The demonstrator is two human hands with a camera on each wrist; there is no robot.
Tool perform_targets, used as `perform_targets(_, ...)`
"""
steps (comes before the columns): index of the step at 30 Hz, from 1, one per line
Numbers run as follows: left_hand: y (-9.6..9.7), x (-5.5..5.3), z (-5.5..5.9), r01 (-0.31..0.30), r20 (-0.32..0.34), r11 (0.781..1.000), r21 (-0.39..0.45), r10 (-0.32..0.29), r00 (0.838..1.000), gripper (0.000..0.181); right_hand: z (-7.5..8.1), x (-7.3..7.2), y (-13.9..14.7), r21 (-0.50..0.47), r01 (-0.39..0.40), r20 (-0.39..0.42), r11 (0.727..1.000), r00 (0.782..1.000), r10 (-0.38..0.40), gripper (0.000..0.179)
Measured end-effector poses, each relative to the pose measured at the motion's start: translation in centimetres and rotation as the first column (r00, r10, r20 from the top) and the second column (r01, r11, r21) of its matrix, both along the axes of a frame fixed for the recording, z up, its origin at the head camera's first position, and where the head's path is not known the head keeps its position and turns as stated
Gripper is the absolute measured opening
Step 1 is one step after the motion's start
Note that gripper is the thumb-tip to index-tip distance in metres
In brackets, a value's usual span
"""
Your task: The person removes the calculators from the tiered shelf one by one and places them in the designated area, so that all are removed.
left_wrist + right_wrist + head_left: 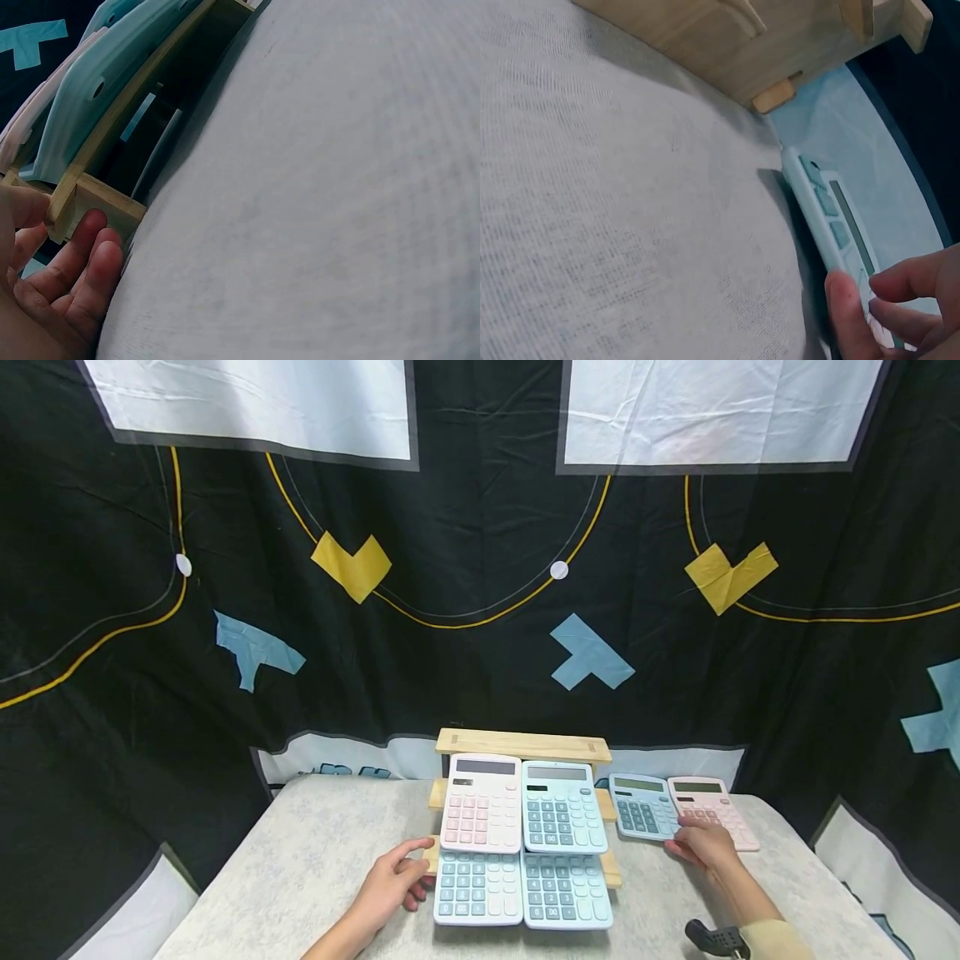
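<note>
My left hand (392, 883) holds the left end of a wooden tiered rack (525, 744), thumb and index at its ledge; the lower fingers (100, 259) curl by the rack's end. Leaning in the rack's upper row are a pink calculator (482, 803) and a blue calculator (564, 807). Below them lean a lower left blue calculator (478, 887) and a lower right blue calculator (567, 891). Over at the right, my right hand (702, 843) pinches the near right corner of a loose blue calculator (821, 199), thumb at its edge and bent fingers over its keys.
Beside the loose blue calculator, a second pink calculator (716, 810) lies on the table (300, 860), partly behind the right hand. A black curtain (480, 677) with a printed pattern hangs behind the table. A dark watch strap (716, 938) crosses the right wrist.
</note>
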State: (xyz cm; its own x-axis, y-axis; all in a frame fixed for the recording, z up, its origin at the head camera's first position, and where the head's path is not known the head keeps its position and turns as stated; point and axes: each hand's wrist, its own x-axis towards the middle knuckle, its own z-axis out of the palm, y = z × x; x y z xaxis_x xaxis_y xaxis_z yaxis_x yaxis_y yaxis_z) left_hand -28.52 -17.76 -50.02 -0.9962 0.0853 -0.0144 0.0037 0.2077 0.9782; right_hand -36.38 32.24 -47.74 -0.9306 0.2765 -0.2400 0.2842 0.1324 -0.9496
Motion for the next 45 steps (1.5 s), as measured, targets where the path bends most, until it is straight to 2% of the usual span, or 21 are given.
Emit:
perform_targets(4,0.0,0.0,0.1,0.0,-0.001,1.0,-0.002,0.0,1.0,0.045,0.0,0.1,0.0,0.01,0.044,0.015,0.999,0.999,-0.044,0.059)
perform_targets(14,-0.1,0.1,0.2,0.004,-0.003,1.0,0.005,-0.004,1.0,0.047,0.1,0.3,-0.6,-0.034,0.128,0.015,0.991,0.992,-0.127,0.062)
perform_targets(21,-0.1,0.1,0.2,-0.003,0.001,1.0,0.004,0.003,1.0,0.046,0.1,0.9,-0.8,-0.083,0.218,-0.002,0.972,0.976,-0.219,0.056)
perform_targets(25,0.0,0.0,0.1,-0.005,0.006,1.0,0.007,0.005,1.0,0.047,0.0,1.1,-0.9,-0.09,0.257,0.007,0.962,0.966,-0.258,0.06)
perform_targets(31,-0.2,-0.2,-0.3,-0.018,0.015,1.0,-0.004,0.018,1.0,0.048,0.1,1.5,-0.8,-0.094,0.294,0.039,0.951,0.956,-0.291,0.066)
perform_targets(34,-0.2,-0.3,-0.4,-0.025,0.02,1.0,-0.013,0.025,0.999,0.048,0.0,1.8,-0.8,-0.078,0.296,0.041,0.952,0.955,-0.294,0.063)
perform_targets(38,-0.2,-0.2,-0.4,-0.03,0.023,0.999,-0.02,0.03,0.999,0.048,-0.2,2.3,-1.0,0.024,0.229,0.01,0.973,0.973,-0.23,0.059)
perform_targets(40,-0.1,-0.2,-0.3,-0.028,0.023,0.999,-0.018,0.028,0.999,0.048,-0.3,2.5,-1.2,0.145,0.155,-0.01,0.977,0.988,-0.156,0.058)
perform_targets(41,-0.1,-0.1,-0.3,-0.026,0.023,1.0,-0.017,0.027,0.999,0.048,-0.3,2.6,-1.3,0.218,0.117,-0.022,0.969,0.993,-0.115,0.059)
perform_targets(43,-0.1,-0.1,-0.2,-0.024,0.023,1.0,-0.017,0.024,0.999,0.048,-0.3,2.7,-1.6,0.363,0.054,-0.033,0.93,0.998,-0.045,0.059)
perform_targets(45,0.0,0.0,-0.1,-0.02,0.024,1.0,-0.017,0.021,0.999,0.048,-0.2,2.7,-1.8,0.508,0.008,-0.042,0.861,0.999,0.016,0.058)
